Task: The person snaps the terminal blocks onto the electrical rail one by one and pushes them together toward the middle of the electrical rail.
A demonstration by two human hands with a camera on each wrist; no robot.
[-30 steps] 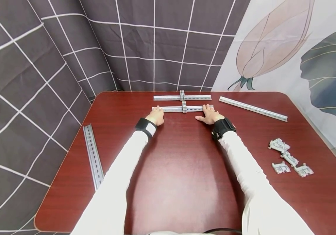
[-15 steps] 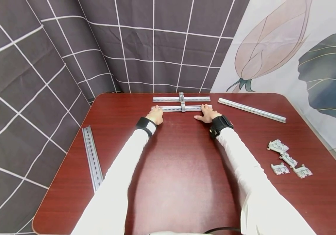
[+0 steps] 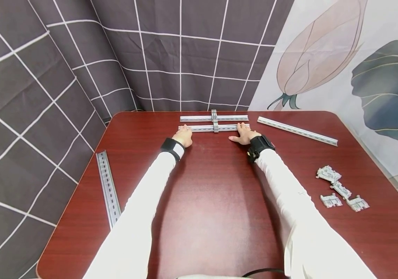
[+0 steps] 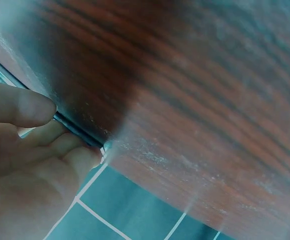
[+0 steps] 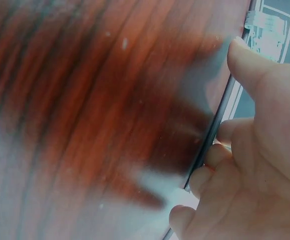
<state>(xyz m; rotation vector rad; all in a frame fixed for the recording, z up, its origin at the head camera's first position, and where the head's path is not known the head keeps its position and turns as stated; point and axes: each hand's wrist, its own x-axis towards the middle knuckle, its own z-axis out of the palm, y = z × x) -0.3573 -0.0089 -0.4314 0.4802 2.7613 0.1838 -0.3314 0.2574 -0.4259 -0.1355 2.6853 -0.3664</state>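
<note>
A slotted metal DIN rail (image 3: 200,128) lies across the far part of the table, with several narrow terminal blocks (image 3: 215,125) clipped at its middle. My left hand (image 3: 183,136) grips its left end; in the left wrist view the thumb (image 4: 25,107) is on the near side and the fingers reach over. On the right end rest the fingers of my right hand (image 3: 246,135), its thumb spread out to the left, apart from the rail in the head view. Close behind and parallel lies a second DIN rail (image 3: 195,119), also with terminal blocks (image 3: 214,113) at its middle.
A third rail (image 3: 297,131) lies slanted at the far right, and a wider slotted rail (image 3: 108,190) stretches along the left side. Several loose terminal blocks (image 3: 341,190) lie at the right. Dark grid cloth (image 3: 199,54) hangs behind the table (image 3: 199,201).
The front rail has moved away from me, narrowing the gap to the rear rail; both hands moved with it. The whole view has shifted slightly.
</note>
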